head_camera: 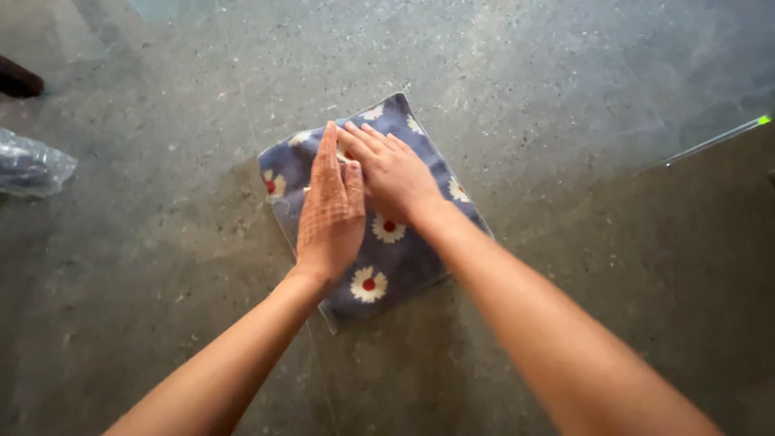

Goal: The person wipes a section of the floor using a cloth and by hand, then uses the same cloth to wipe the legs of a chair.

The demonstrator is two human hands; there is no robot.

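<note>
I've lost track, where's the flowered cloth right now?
In the head view, the folded blue flowered cloth lies mid-frame on the grey floor, under both flat hands.

Off at the floor's (161, 339) left edge you've got a crumpled clear plastic bag (31, 165), and just above it a dark object (18, 81), cut off by the frame. Over by the right edge, a thin clear strip with a green tip (714, 140) lies slanted.

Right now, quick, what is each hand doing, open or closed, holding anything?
Left hand: open, flat, pressing on the folded daisy-print cloth, holding nothing.
Right hand: open, flat on the same cloth, holding nothing.
</note>
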